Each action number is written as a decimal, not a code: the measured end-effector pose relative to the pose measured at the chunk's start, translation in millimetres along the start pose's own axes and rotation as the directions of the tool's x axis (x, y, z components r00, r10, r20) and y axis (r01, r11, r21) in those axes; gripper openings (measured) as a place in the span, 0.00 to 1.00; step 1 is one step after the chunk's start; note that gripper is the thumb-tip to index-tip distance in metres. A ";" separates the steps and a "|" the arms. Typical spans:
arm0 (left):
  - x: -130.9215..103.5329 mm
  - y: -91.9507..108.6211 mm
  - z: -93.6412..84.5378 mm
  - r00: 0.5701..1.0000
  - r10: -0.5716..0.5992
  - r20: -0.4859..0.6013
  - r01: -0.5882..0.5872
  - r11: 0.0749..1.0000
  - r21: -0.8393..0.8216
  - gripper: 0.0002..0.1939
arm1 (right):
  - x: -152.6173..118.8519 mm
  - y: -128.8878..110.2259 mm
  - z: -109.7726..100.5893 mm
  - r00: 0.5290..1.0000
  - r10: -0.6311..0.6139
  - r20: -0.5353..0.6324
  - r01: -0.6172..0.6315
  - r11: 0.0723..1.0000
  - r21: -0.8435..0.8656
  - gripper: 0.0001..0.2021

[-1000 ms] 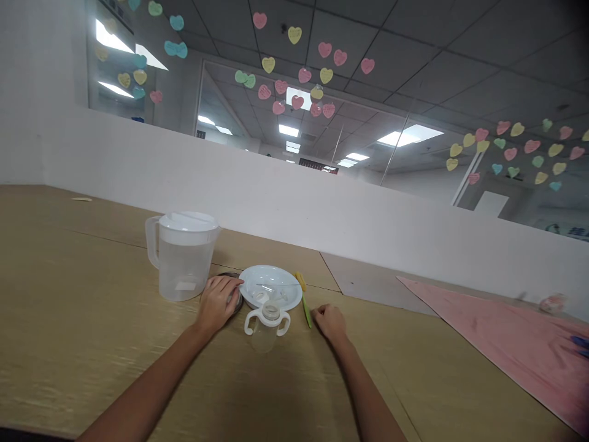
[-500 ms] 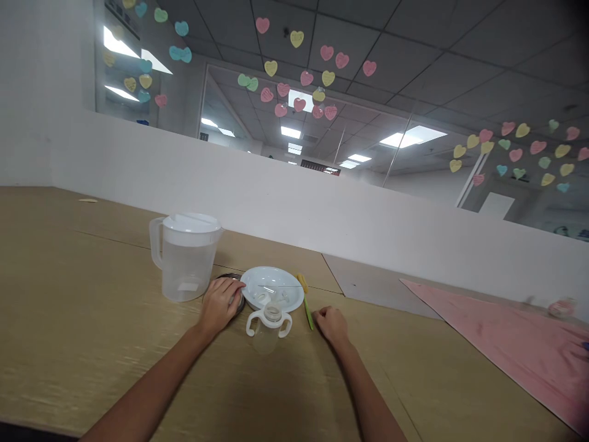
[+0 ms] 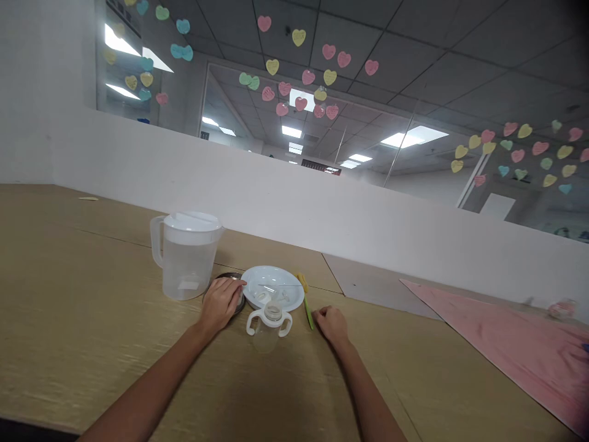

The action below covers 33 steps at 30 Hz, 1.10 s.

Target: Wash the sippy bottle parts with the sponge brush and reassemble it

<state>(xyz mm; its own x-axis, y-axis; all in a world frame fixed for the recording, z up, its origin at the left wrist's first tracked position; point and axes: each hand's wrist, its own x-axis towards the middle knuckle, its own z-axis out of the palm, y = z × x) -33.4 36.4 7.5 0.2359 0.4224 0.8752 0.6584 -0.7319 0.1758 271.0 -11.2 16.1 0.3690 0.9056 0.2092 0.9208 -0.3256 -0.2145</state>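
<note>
My left hand (image 3: 223,304) lies over a dark round metal dish (image 3: 238,309), fingers loosely extended and one fingertip at the left rim of a white bowl (image 3: 295,300). Several small clear and white parts, along with a thin rod, lie in that bowl. In front of it stands a clear baby bottle (image 3: 265,339) without a lid, wearing a white two-handled ring (image 3: 269,318). A brush (image 3: 308,312) with a green handle and yellow head lies right of the bowl. Just beside the handle's near end, my right hand (image 3: 332,323) rests on the table with curled fingers, apparently holding nothing.
A translucent lidded pitcher (image 3: 186,264) stands behind my left hand. On the right a pink cloth (image 3: 510,337) covers part of the wooden table (image 3: 92,307), with a small pinkish object (image 3: 562,308) at its far edge. A low white wall (image 3: 294,209) runs along the back.
</note>
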 end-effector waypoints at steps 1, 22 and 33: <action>-0.2 -0.2 0.3 1.000 0.002 -0.001 -0.002 1.000 -0.001 0.12 | 0.2 0.3 0.4 1.000 -0.002 0.000 0.002 1.000 0.001 0.15; -1.7 -1.4 3.5 1.000 -0.002 0.001 0.002 1.000 -0.005 0.11 | 0.7 0.7 1.2 1.000 -0.018 -0.003 0.018 1.000 0.015 0.15; -1.7 -2.1 4.0 1.000 0.003 0.013 -0.003 1.000 0.002 0.11 | 0.6 0.6 1.0 1.000 -0.011 -0.010 0.011 1.000 0.009 0.15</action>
<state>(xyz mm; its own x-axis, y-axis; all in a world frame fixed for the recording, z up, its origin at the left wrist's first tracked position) -32.4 39.3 3.8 0.2467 0.4273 0.8698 0.6595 -0.7317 0.1724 271.7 -10.6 15.2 0.3605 0.9062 0.2210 0.9235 -0.3135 -0.2210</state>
